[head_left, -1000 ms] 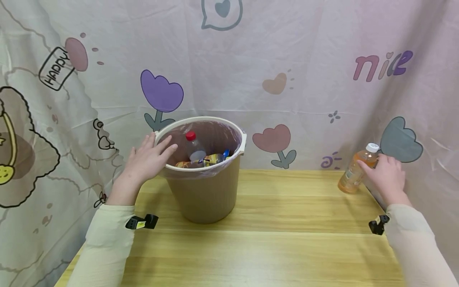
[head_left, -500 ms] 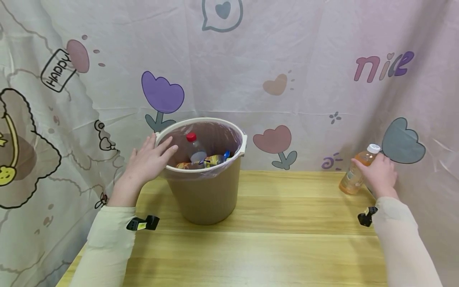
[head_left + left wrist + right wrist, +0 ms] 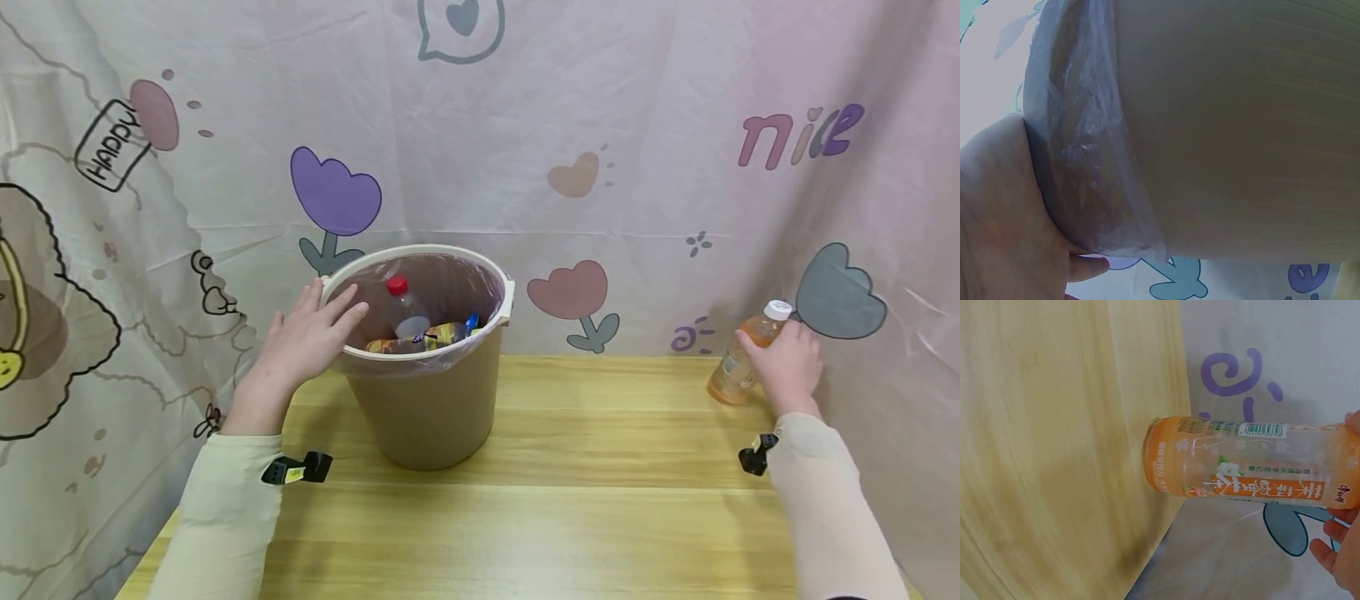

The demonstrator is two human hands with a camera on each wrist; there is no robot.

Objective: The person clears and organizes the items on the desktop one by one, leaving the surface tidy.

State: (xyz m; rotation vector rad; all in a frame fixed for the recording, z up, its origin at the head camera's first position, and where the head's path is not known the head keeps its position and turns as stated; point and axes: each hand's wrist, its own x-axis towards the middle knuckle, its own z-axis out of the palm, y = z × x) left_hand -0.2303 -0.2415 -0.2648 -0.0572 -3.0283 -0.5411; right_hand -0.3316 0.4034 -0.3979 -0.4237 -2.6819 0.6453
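Note:
On the right of the head view, my right hand (image 3: 789, 367) grips the upper part of a clear drink bottle (image 3: 731, 377) with an orange label and a white cap. The right wrist view shows the bottle (image 3: 1235, 462) with its base at the wooden tabletop and several fingers (image 3: 1335, 550) curled at its upper end. My left hand (image 3: 296, 354) rests on the left rim of a brown trash can (image 3: 423, 417), fingers spread and fairly straight. In the left wrist view the hand (image 3: 1007, 206) lies against the rim, over the clear plastic liner (image 3: 1094, 150).
Inside the can are a red-capped bottle (image 3: 408, 317), a bottle with a yellow and dark label (image 3: 442, 335) and a blue cap (image 3: 472, 320). The wooden table (image 3: 585, 442) ends at a printed cloth (image 3: 637, 275) behind and at both sides.
My right forearm and wrist have swung left and the hand has closed in around the bottle, which stays in place. The left hand and the can have not visibly moved.

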